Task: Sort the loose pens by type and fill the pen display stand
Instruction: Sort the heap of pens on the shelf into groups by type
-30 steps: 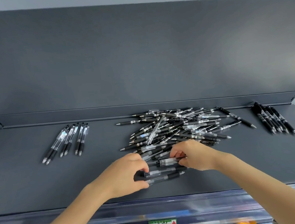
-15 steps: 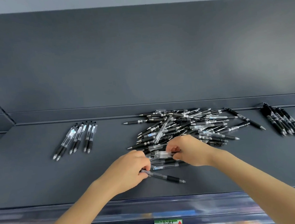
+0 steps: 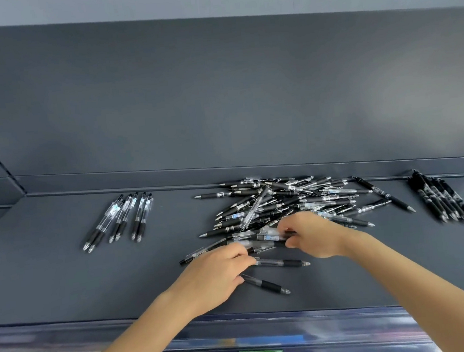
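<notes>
The curled fingers (image 3: 240, 255) of my left hand (image 3: 214, 278) pinch a clear-barrelled pen (image 3: 282, 263) with a black grip and silver tip. A second pen (image 3: 265, 284) of the same look juts from under my thumb, slanting toward me. My right hand (image 3: 314, 234), fingers bent inward, grips a blurred clutch of clear pens (image 3: 268, 237) at the near edge of the loose pile (image 3: 289, 199), a tangle of black and clear barrels at the back of the dark shelf (image 3: 66, 288). The sorted clear pens (image 3: 119, 219) lie well to the left, the all-black pens (image 3: 443, 196) far right. Half a second ago only one pen showed at my left hand; now there are two.
</notes>
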{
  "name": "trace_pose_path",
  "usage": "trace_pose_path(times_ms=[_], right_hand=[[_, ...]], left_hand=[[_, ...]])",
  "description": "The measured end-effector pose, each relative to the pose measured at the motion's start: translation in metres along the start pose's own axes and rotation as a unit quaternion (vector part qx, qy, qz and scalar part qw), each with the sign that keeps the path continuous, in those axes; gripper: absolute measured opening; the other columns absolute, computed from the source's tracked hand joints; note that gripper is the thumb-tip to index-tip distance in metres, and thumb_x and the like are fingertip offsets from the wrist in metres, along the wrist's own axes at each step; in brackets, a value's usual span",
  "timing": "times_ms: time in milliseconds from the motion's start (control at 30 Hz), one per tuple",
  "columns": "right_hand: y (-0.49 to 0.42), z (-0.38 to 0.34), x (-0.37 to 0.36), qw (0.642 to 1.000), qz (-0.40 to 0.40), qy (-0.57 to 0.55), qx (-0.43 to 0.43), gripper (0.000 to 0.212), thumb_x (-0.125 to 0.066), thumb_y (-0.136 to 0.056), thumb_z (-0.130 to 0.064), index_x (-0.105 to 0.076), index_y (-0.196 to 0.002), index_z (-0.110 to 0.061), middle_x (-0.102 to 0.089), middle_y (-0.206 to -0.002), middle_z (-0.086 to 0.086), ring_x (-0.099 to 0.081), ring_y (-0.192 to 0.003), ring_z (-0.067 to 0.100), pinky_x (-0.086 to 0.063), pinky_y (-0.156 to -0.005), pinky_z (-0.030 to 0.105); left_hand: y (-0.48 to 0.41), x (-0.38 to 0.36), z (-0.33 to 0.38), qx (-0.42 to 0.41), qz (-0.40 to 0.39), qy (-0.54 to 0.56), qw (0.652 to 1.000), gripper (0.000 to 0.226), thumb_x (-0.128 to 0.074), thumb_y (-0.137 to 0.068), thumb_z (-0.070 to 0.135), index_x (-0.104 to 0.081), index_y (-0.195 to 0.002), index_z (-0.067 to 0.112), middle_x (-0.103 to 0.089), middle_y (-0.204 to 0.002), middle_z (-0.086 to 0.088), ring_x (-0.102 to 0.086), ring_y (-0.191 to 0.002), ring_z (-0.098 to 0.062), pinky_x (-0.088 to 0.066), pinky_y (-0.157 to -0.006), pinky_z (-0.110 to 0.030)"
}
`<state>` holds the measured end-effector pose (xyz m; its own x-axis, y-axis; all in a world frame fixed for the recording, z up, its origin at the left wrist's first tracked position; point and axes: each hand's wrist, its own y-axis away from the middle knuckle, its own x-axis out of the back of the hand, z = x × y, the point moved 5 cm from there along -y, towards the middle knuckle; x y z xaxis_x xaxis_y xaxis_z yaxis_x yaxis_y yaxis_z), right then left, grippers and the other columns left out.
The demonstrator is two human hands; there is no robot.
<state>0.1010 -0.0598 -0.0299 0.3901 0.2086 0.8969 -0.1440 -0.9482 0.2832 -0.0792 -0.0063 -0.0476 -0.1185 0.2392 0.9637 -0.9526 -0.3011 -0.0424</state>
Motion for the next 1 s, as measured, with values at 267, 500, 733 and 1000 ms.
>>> trace_pose_path(times_ms=[267, 500, 733, 1000], right_hand=[[0.003, 0.02, 0.026, 0.978, 0.121, -0.163, -0.056, 0.016, -0.057, -0.088, -0.005, -0.052, -0.076, -0.014, -0.047, -0.068, -0.001, -0.038, -0.061, 0.015, -0.031, -0.056, 0.027], [-0.005, 0.013, 0.004, 0.969, 0.106, -0.215, -0.053, 0.004, -0.056, -0.089, -0.006, -0.057, -0.087, -0.003, -0.045, -0.069, -0.002, -0.037, -0.061, 0.013, -0.03, -0.056, 0.024], [-0.012, 0.003, 0.004, 0.925, 0.121, -0.354, -0.068, 0.008, -0.057, -0.088, -0.004, -0.063, -0.082, -0.004, -0.055, -0.068, 0.005, -0.047, -0.061, 0.015, -0.038, -0.06, 0.026], [-0.038, -0.045, -0.003, 0.845, 0.093, -0.521, -0.075, 0.007, -0.056, -0.088, 0.005, -0.06, -0.087, 0.0, -0.055, -0.071, 0.012, -0.052, -0.061, 0.017, -0.048, -0.055, 0.023]], left_hand=[[-0.019, -0.005, 0.01, 0.005, -0.097, -0.136, 0.986, 0.043, -0.038, -0.089, -0.005, -0.048, -0.126, 0.015, -0.044, -0.121, -0.001, -0.049, -0.077, -0.028, -0.042, -0.063, -0.039], [-0.027, 0.0, 0.006, -0.029, -0.11, -0.223, 0.968, 0.026, -0.044, -0.084, -0.006, -0.05, -0.104, 0.01, -0.049, -0.105, -0.006, -0.047, -0.072, -0.028, -0.025, -0.049, -0.034], [-0.014, 0.029, -0.015, -0.091, 0.045, -0.243, 0.965, 0.043, -0.081, -0.046, 0.001, -0.057, -0.074, 0.023, -0.049, -0.067, 0.008, -0.046, -0.05, -0.012, -0.036, -0.036, -0.023], [0.012, 0.059, -0.108, 0.039, 0.048, -0.253, 0.966, 0.052, -0.071, -0.051, -0.013, -0.052, -0.085, 0.022, -0.056, -0.083, 0.008, -0.048, -0.056, -0.015, -0.043, -0.039, -0.029]])
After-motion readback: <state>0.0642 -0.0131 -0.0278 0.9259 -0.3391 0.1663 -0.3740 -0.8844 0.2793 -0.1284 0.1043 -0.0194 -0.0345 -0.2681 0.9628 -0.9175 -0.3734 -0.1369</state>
